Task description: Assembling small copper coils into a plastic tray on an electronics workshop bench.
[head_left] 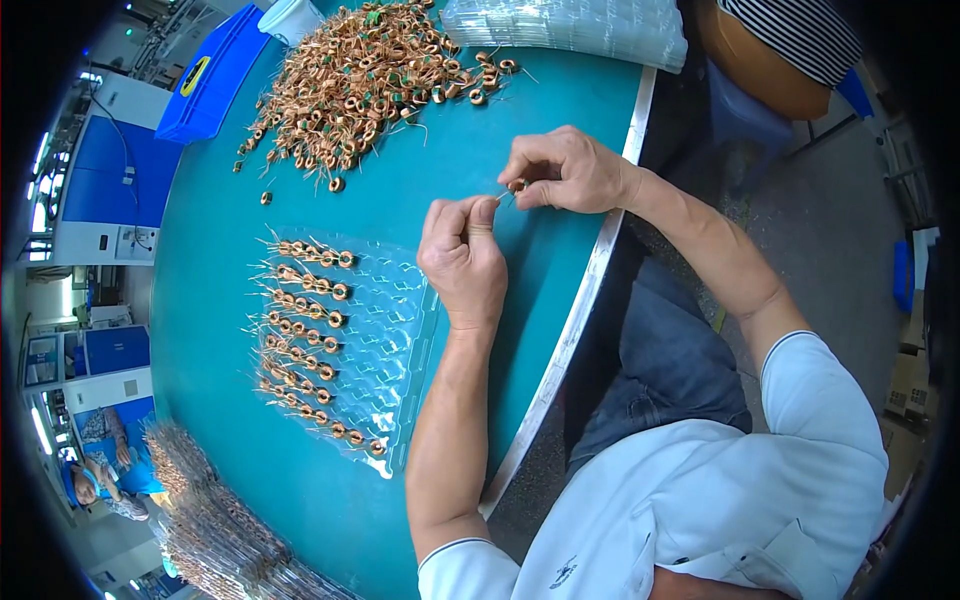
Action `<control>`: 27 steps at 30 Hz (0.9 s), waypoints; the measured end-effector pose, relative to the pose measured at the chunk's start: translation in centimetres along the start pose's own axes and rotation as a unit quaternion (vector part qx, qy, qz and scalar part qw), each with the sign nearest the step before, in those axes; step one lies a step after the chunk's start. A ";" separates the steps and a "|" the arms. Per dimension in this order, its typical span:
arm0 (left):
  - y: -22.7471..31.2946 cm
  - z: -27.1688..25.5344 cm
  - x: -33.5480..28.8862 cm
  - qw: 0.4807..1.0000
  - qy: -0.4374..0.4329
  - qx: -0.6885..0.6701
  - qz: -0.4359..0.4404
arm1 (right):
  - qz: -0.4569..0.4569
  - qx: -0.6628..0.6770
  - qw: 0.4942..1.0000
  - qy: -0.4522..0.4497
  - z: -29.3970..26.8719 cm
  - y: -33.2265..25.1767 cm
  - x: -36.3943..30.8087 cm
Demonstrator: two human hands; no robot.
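Observation:
My right hand pinches a small copper-wound ring coil between thumb and fingertips above the green table. Close by, my left hand is closed, its thumb and forefinger pressed on a thin wire lead of that coil. Below and left of my hands lies a clear plastic tray with moulded pockets. Rows of similar coils fill its left part, their leads sticking out leftward; the pockets toward my left forearm hold none. Up the table spreads a large heap of loose coils, some with green cores.
Stacked clear trays lie at the far edge, near a person in a striped top. A blue bin and white tub stand far left. Filled trays are piled lower left. The table's pale edge curves past my forearms.

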State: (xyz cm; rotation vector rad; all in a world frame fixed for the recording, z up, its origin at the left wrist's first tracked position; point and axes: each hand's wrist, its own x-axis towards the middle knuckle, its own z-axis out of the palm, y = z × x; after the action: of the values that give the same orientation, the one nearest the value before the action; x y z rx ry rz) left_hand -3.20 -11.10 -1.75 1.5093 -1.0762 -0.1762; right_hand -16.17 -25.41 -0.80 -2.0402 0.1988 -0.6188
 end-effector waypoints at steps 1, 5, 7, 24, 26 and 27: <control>0.0 -0.1 0.0 1.000 0.003 0.000 0.003 | 0.006 0.021 1.000 -0.019 -0.2 0.1 0.0; -0.8 0.1 0.3 0.999 0.004 -0.036 0.005 | 0.025 0.047 0.998 -0.024 -0.2 0.3 0.1; -0.7 0.1 0.2 0.999 -0.014 -0.043 -0.023 | 0.016 0.016 0.999 0.046 0.3 0.4 -0.2; -0.6 -0.1 0.2 0.943 -0.096 -0.296 -0.116 | 0.039 0.042 0.998 0.025 0.3 0.5 -0.2; 0.0 -0.1 0.2 0.959 -0.090 -0.232 -0.136 | 0.048 0.015 0.998 0.023 0.2 0.2 -0.1; -0.4 0.0 0.2 0.959 -0.090 -0.232 -0.138 | 0.049 0.016 0.998 0.022 0.1 -0.1 0.0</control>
State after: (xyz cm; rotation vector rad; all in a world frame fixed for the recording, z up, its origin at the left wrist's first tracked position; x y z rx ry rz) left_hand -2.90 -11.24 -1.98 1.2207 -0.8806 -0.7226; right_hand -16.12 -25.27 -0.80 -1.9750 0.3115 -0.6030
